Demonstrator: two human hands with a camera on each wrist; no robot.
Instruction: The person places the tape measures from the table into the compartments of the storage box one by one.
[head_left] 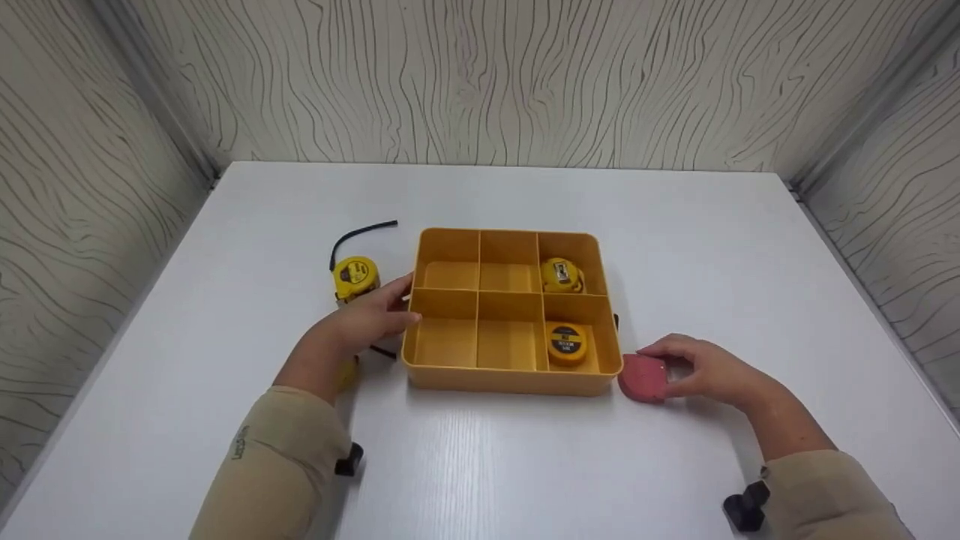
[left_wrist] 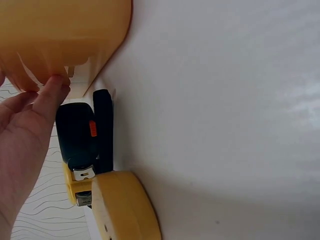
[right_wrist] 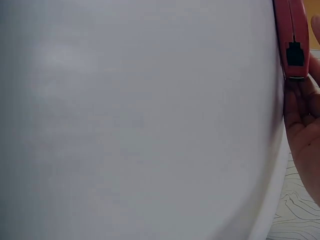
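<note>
A yellow-orange box (head_left: 510, 381) with six compartments sits on the table. My left hand (head_left: 369, 321) grips its left wall, thumb over the rim and fingers against the outside; in the left wrist view the fingertips touch that wall. At the box's front right corner, my right hand (head_left: 709, 369) holds a red tape measure (head_left: 643, 378) between thumb and fingers. The right wrist view shows the red case (right_wrist: 292, 30) low over or on the table; I cannot tell which. One yellow tape measure (head_left: 561, 276) lies in the back right compartment, another (head_left: 566, 343) in the front right one.
Left of the box lies a yellow tape measure (head_left: 355, 276) with a black strap (head_left: 360, 231). Another yellow tape measure (head_left: 347, 373) is mostly hidden behind the left forearm. Patterned panels (head_left: 480, 82) enclose the white table (head_left: 465, 457) at the back and sides.
</note>
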